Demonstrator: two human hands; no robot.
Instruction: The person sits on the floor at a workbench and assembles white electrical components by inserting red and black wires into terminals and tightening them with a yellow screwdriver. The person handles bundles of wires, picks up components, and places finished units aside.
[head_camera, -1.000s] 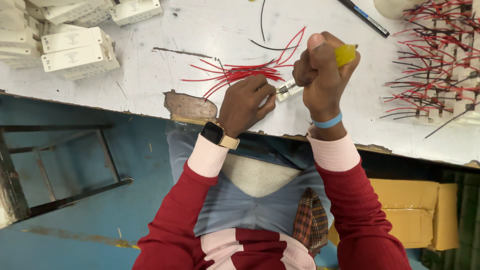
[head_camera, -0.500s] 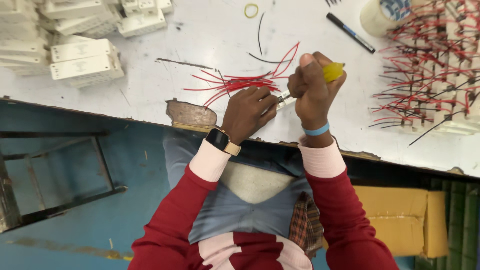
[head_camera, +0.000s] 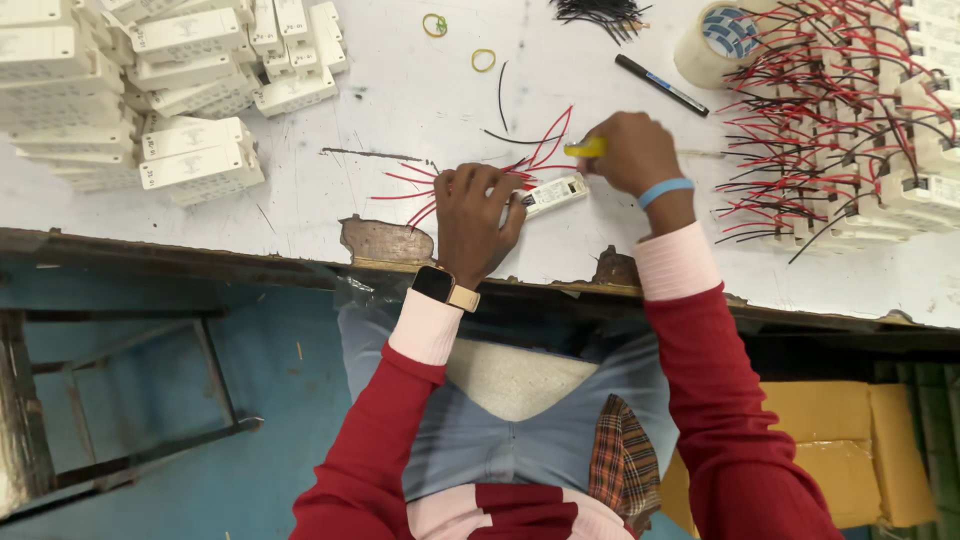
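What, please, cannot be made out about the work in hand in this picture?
Head view only:
- Yellow tool: the right hand wraps most of it; its tip is hidden.
- Small white box: the left hand covers one end, so its grip cannot be judged.
- Red wires: their joints are too small to see.
- White boxes: cut off by the edge.

Bright, even light falls on the white bench (head_camera: 400, 100), which looks nearly washed out toward the upper left. Shadows are soft and short, lying close under the left hand (head_camera: 475, 215) and the right hand (head_camera: 630, 155). Beneath the bench edge the scene turns dimmer. Focus is fairly sharp, with straight lines bending slightly at the frame's edges.
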